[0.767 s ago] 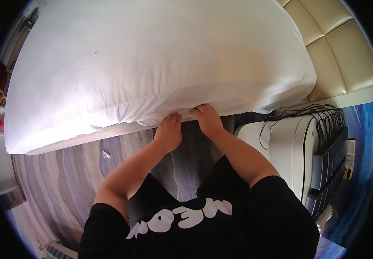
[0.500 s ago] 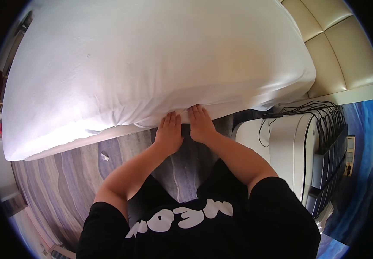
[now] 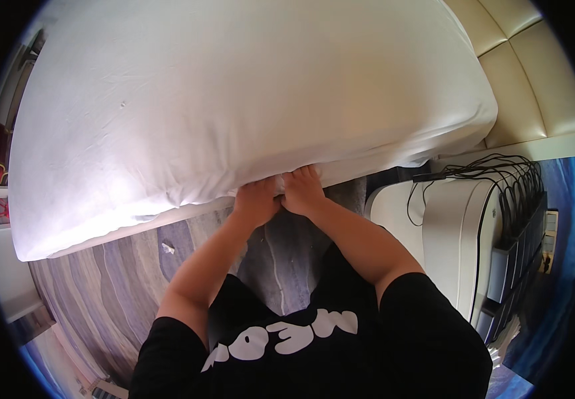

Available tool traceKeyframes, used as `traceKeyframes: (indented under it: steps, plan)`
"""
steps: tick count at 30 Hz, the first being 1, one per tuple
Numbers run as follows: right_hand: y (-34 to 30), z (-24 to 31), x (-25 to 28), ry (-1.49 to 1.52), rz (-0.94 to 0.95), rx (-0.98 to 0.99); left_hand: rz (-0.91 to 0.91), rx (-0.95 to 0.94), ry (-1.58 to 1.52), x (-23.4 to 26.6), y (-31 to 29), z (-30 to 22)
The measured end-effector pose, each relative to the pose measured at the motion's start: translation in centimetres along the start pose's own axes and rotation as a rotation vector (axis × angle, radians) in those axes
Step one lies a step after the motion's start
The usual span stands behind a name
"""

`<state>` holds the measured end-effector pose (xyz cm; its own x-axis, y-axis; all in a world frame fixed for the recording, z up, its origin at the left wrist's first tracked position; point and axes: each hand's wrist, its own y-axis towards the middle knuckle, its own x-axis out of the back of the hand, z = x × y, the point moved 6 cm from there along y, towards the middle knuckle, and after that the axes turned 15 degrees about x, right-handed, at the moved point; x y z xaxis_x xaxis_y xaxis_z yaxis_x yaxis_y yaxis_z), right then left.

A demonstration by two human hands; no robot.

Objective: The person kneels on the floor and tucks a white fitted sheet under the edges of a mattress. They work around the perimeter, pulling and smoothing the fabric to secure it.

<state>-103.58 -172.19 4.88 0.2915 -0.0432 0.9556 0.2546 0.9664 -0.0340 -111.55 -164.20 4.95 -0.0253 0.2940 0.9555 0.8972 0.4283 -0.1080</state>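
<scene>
A white fitted sheet (image 3: pixel 267 80) covers the large mattress in front of me, wrinkled along its near side. My left hand (image 3: pixel 257 203) is at the middle of that side, its fingers curled into the cloth and their tips hidden. Close beside it on the right, my right hand (image 3: pixel 304 193) also has bent fingers closed on the sheet's edge. Below the hands the lower border of the sheet runs along the mattress side, and what lies under it cannot be made out.
A cream padded headboard (image 3: pixel 520 80) rises at the far right. On the right stands a white rounded cabinet (image 3: pixel 454 219) topped by black cables (image 3: pixel 500 173), beside a dark boxy unit (image 3: pixel 510 259). A small white scrap (image 3: pixel 168 248) lies on the striped grey floor (image 3: pixel 121 286).
My fingers have gone from stretched out along the mattress side to curled into the sheet. Both hands have drawn closer together, and the view has shifted slightly.
</scene>
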Motion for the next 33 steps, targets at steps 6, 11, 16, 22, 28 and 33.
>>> traceKeyframes:
  steps: [6, 11, 16, 22, 28, 33]
  plan:
    - [-1.7, 1.2, 1.0, -0.051, -0.002, -0.001, -0.149, 0.003, -0.042, 0.4, 0.6, 0.6]
    - [-4.7, 5.6, 1.1, -0.023, 0.022, 0.183, -0.207, 0.088, -0.089, -0.5, 0.8, 1.2]
    - [-4.7, 3.4, -1.8, 0.147, 0.150, 0.123, -0.284, 0.178, -0.022, 0.0, 1.7, 0.2]
    - [-5.9, 3.6, -0.9, -0.051, -0.119, 0.143, -0.227, 0.147, -0.085, 0.5, 1.5, 0.6]
    - [-7.6, 2.6, -3.8, 0.409, 0.291, 0.024, 0.114, 0.052, -0.019, 1.4, 0.7, 0.0]
    - [-6.9, 1.3, -2.3, 0.158, 0.246, -0.134, -0.034, -0.029, -0.109, -0.1, 0.5, 0.8]
